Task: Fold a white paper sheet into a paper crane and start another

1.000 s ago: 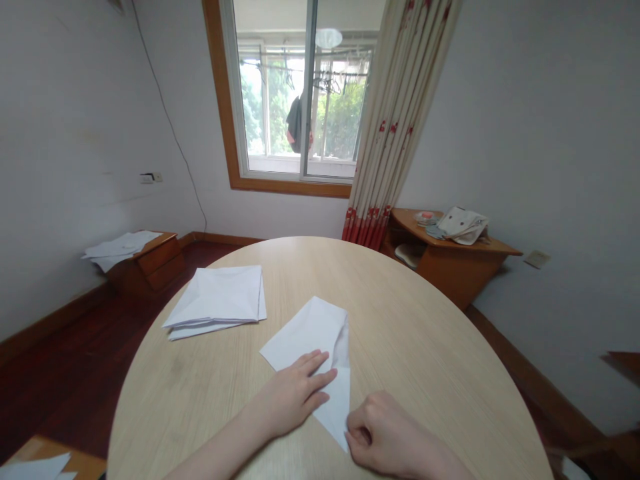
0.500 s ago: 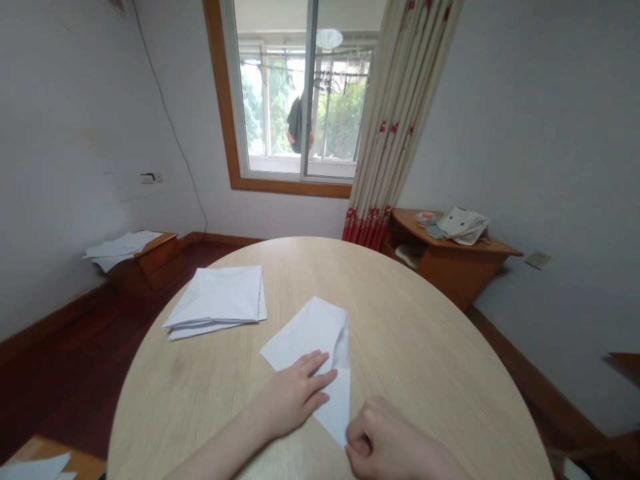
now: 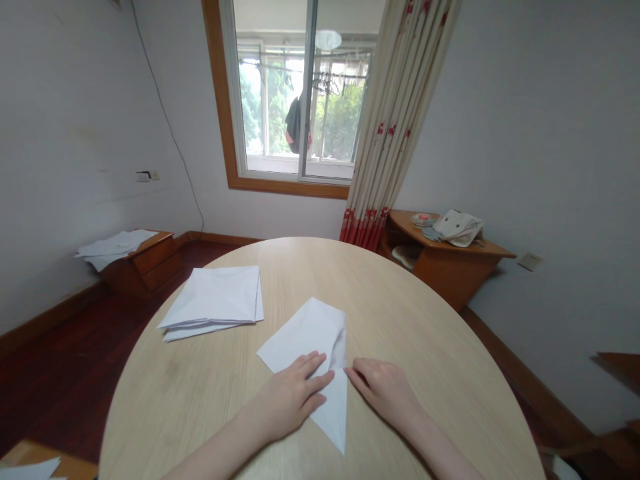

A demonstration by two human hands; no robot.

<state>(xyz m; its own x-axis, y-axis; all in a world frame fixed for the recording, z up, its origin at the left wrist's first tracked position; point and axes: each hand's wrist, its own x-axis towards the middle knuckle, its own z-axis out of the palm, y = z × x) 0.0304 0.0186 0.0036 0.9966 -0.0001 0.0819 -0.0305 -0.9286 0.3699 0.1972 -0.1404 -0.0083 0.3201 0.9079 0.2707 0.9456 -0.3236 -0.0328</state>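
Note:
A partly folded sheet of white paper [image 3: 300, 337] lies in front of me, its right side folded over and its lower end tapering to a point. My left hand [image 3: 295, 393] is flat on its middle, fingers spread, pressing it against the table. At the right edge, around mid-height, my right hand [image 3: 383, 387] has its fingers curled together, with the thumb and fingertips at the paper's edge where a fold line meets it. Between the left fingertips and that edge the fold stands slightly raised.
The round wooden table [image 3: 425, 333] carries a stack of folded white paper [image 3: 215, 297] at the left. Beyond it stand a low cabinet [image 3: 160, 260] with loose sheets and a corner shelf [image 3: 445, 267] holding a cloth bag [image 3: 460, 227]. A curtain [image 3: 395, 127] hangs by the window.
My right hand has moved away from me along the paper's right edge, from the lower point to about mid-height. My left hand stays in place on the paper. The view has shifted slightly.

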